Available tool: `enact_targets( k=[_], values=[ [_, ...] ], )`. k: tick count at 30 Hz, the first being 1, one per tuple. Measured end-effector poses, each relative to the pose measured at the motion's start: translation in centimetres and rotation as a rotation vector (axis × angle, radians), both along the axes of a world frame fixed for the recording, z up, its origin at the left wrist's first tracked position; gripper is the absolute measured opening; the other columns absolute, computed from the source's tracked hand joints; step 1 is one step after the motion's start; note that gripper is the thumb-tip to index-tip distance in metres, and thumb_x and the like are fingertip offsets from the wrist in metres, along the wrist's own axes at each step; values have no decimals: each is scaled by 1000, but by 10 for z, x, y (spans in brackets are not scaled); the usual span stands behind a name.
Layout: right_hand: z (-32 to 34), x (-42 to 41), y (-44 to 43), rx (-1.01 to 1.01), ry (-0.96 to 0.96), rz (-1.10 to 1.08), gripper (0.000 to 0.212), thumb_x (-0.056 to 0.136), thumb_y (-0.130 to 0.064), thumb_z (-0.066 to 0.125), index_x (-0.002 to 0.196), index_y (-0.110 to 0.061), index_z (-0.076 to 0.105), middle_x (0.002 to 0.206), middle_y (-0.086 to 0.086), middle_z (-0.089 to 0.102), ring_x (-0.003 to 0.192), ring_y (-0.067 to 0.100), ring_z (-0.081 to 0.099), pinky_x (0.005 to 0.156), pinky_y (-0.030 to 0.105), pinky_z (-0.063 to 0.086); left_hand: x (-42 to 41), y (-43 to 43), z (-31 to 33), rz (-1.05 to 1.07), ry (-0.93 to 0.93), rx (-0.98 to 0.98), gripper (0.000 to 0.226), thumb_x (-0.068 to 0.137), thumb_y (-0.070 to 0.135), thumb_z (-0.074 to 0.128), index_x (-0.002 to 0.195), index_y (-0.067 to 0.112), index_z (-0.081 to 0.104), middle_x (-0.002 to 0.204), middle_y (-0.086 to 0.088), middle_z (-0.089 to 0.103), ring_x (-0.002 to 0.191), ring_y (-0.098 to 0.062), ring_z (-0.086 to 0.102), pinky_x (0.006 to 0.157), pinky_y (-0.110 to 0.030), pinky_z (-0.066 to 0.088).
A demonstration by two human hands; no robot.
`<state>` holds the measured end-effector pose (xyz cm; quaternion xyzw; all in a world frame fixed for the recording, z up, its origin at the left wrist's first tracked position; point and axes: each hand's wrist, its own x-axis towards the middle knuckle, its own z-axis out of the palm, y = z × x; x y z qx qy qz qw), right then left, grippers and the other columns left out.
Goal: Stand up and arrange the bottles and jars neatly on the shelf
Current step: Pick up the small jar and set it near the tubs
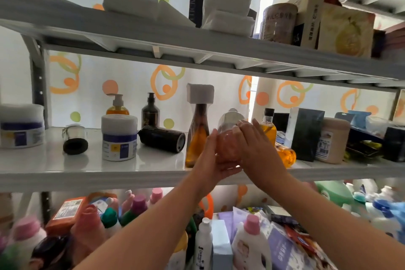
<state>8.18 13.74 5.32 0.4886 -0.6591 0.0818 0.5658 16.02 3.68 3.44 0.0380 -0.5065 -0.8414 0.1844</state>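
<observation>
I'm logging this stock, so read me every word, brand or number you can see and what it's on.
Nothing can be read with confidence.
Dark tall box, top shelf: vertical lettering, blurred.
Round tin, top shelf: Chinese characters, blurred.
Far-left white jar, blue label: print too small.
White bottle, lowest level: vertical wording, blurred.

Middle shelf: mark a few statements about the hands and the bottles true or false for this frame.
1. The left hand and the right hand both hold the clear bottle. True.
2. The black cylinder stands upright. False: it lies on its side on the shelf.
3. The pump bottle stands behind the white jar. True.
4. The tall amber bottle has a black cap. False: its cap is white and square.
</observation>
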Motion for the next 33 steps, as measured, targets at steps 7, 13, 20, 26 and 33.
enact_targets(
  k=[7, 13, 20, 26, 33],
  values=[
    [-26, 28, 2, -49, 67, 107, 66, 57, -14, 83, 111, -10, 46, 108, 15, 56, 100, 31, 59, 101, 48, 42, 22, -7, -9, -24, -8, 32, 57, 82, 54, 53, 125, 17, 57, 116, -13, 66, 98, -22, 66, 66, -35, 57],
    [-43, 45, -15, -93, 102, 180, 59, 68, -28, 74, 116, -15, 43, 114, 10, 41, 106, 27, 45, 102, 49, 39, 55, -27, -19, 18, -35, -117, 58, 68, 58, 53, 111, 19, 61, 107, -13, 69, 100, -25, 64, 82, -39, 55],
    [-48, 80, -52, -136, 163, 273, 72, 58, -37, 85, 114, -19, 43, 115, 7, 42, 105, 25, 45, 97, 47, 44, 96, -63, -28, 89, -11, -144, 60, 72, 58, 51, 115, 17, 60, 106, -13, 70, 102, -26, 63, 94, -44, 49],
    [-51, 104, -81, -106, 103, 364, 80, 53, -43, 87, 115, -21, 41, 117, 5, 42, 106, 24, 44, 97, 44, 44, 126, -89, -35, 209, 52, -159, 43, 81, 53, 47, 112, 25, 57, 110, -12, 68, 106, -27, 64, 97, -49, 47],
    [-60, 115, -104, -67, -40, 398, 80, 58, -41, 85, 121, -23, 39, 119, 8, 41, 106, 24, 43, 88, 38, 50, 139, -102, -43, 385, 7, -223, 57, 73, 65, 58, 121, 36, 51, 122, -6, 65, 113, -26, 62, 100, -53, 45]
  ],
)
